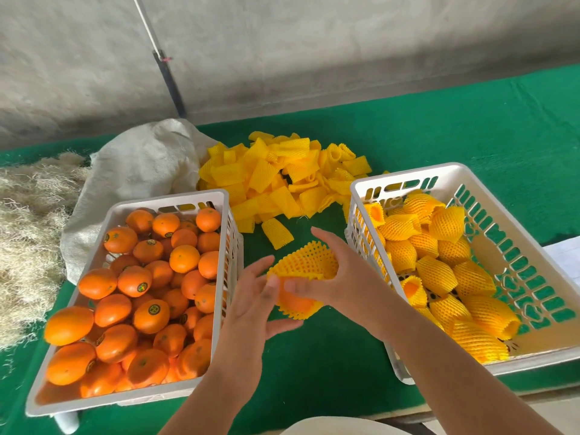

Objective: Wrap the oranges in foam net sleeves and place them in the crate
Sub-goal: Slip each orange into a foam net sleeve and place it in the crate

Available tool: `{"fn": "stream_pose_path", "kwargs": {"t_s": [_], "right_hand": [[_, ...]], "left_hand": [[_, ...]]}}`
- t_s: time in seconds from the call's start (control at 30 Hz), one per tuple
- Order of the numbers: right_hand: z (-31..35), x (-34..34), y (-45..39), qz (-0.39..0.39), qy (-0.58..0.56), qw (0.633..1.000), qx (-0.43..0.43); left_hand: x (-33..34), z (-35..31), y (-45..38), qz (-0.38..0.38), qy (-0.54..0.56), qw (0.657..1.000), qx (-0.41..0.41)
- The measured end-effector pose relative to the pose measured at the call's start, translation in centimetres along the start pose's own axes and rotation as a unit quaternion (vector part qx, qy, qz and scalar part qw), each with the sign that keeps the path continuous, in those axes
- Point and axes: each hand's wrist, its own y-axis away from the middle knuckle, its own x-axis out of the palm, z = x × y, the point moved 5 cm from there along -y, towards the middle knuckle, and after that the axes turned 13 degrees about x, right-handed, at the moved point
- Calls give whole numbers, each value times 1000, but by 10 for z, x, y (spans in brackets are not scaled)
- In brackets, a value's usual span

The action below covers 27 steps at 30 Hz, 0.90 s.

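Observation:
Between the two crates I hold an orange (pixel 296 301) half inside a yellow foam net sleeve (pixel 306 262). My right hand (pixel 339 274) grips the sleeve and the orange from the right. My left hand (pixel 262 296) lies beside it with fingers spread, fingertips touching the orange. A white crate (pixel 169 200) on the left is full of bare oranges (pixel 135 296). The white crate (pixel 405 172) on the right holds several oranges wrapped in sleeves (pixel 439 271). A pile of loose sleeves (pixel 279 177) lies behind, on the green table.
A pale woven sack (pixel 141 171) lies behind the left crate, with straw-like wood wool (pixel 28 227) at far left. The green cloth (pixel 470 133) covers the table up to a grey wall. A white sheet (pixel 565 255) lies at the right edge.

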Motion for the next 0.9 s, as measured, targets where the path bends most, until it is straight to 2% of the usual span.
{"fn": "stream_pose_path", "kwargs": {"t_s": [0.03, 0.17, 0.27, 0.33, 0.47, 0.57, 0.67, 0.77, 0.83, 0.9], "right_hand": [[-2, 1, 0, 24, -43, 999, 21], [-5, 2, 0, 138, -184, 969, 87], [-7, -1, -3, 172, -283, 938, 101], [-9, -4, -7, 168, -290, 937, 95], [-8, -4, -9, 147, -225, 961, 68], [-8, -2, -8, 171, -224, 957, 73], [-9, 3, -6, 217, -232, 944, 87], [-14, 8, -8, 222, -262, 935, 91], [-17, 14, -7, 223, -297, 923, 99], [-20, 22, -6, 224, -310, 918, 109]], "left_hand": [[2, 2, -1, 7, 50, 998, -29], [-4, 4, -7, 1, 78, 996, -43], [-14, 5, -14, -10, 118, 991, -54], [-21, 8, -17, -25, 146, 987, -65], [-24, 9, -20, -42, 159, 984, -75], [-24, 12, -21, -46, 152, 985, -70], [-21, 11, -20, -29, 121, 991, -56], [-23, 10, -18, -35, 51, 997, -52], [-27, 9, -19, -53, -38, 997, -27], [-29, 3, -19, -57, -168, 984, 25]]}}
